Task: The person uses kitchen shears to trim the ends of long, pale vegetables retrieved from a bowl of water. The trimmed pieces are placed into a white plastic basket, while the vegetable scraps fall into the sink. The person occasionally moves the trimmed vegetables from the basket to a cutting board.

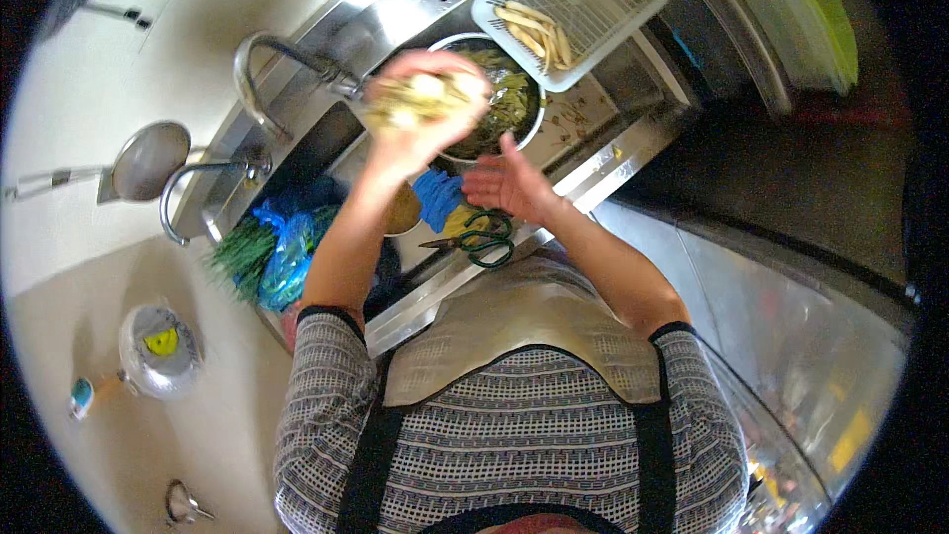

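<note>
My left hand, blurred, is raised over the left side of a round metal-rimmed basin and holds a clump of pale yellow-green leafy vegetable. Darker greens lie wet inside the basin. Just below the basin's rim, my right hand has its fingers apart and nothing in it. Close under it are a blue cloth or glove and a yellowish one. Green-handled scissors lie at the sink's front edge. A second round vessel is partly hidden by my left forearm.
A white plastic basket with pale root pieces sits over the sink at the upper right. Two curved faucets reach over from the left wall. Green stalks and a blue plastic bag occupy the left end.
</note>
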Demonstrator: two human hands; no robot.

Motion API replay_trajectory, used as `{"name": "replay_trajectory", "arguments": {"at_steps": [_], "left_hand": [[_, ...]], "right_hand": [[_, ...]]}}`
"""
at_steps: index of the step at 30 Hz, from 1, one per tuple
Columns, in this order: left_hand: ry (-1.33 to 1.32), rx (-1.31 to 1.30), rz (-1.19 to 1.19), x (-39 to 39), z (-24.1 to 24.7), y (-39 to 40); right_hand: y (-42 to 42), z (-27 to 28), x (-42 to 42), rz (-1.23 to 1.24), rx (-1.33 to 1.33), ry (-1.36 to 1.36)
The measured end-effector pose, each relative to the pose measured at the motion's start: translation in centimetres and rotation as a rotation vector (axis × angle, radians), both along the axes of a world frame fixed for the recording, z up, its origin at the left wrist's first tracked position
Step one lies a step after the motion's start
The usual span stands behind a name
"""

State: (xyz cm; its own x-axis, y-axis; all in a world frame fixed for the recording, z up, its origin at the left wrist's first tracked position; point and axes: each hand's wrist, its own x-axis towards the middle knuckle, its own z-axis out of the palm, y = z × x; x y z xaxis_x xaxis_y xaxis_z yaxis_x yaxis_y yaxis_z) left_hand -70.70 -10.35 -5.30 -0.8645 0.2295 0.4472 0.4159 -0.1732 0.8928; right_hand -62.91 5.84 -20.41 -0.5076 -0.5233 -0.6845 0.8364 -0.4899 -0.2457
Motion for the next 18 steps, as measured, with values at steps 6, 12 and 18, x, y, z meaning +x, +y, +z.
{"name": "replay_trajectory", "arguments": {"at_steps": [6, 12, 18], "left_hand": [[0.225, -0.176, -0.31, 4.1, -4.0, 3.6], [0.221, -0.031, -0.269, 5.6, -7.1, 3.5], [-0.554, 0.648, 0.13, 0.4, -7.4, -2.2]], "right_hand": [[-0.4, 3.3, -5.5, -0.027, -0.274, 0.202], [1.5, -4.1, -6.2, 0.092, -0.339, 0.194], [-0.7, 5.3, -2.2, 0.06, -0.046, 0.163]]}}
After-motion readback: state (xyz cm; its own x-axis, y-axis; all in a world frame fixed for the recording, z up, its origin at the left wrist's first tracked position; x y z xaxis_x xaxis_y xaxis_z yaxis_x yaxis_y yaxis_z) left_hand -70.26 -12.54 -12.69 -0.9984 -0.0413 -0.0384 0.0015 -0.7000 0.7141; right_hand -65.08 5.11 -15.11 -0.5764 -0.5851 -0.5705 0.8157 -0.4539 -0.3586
